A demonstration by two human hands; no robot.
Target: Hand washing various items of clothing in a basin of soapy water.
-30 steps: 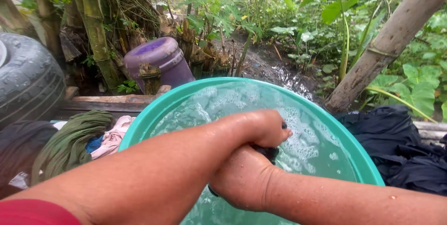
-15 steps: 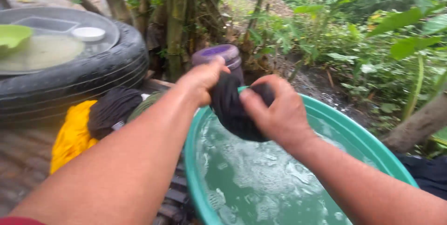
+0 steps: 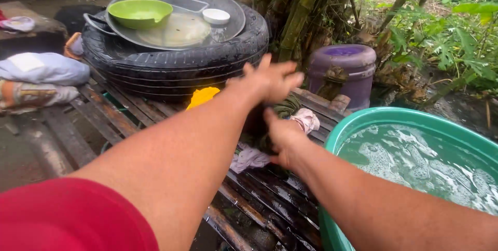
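left hand (image 3: 272, 79) raised above the heap of wrung clothes (image 3: 277, 126), fingers spread wide and empty, palm turned down toward the heap. right hand (image 3: 280, 136) lower, pressed onto the dark part of that heap, fingers curled out of sight behind the bundle, so cannot tell whether gripping or merely resting on it. heap itself lying on the wet wooden slats (image 3: 259, 199), directly beneath and just beyond both hands, its long axis running roughly from the yellow cloth (image 3: 202, 96) at its far left toward the pale pink cloth (image 3: 307, 120) at its right; a green twisted roll (image 3: 286, 106) showing between. right hand plainly the nearer one, touching; left hand apart from the heap, hovering over it. right of the heap, just beside it, teal basin (image 3: 363, 118) filled with soapy water. behind the heap, black tyre (image 3: 171, 66) carrying a round metal tray (image 3: 228, 7) with a green bowl (image 3: 139, 12) and a small white lid. further right of the tyre, purple container (image 3: 343, 69) against bamboo stems. far left of the heap, folded bundles of cloth (image 3: 41, 69) on a ledge.
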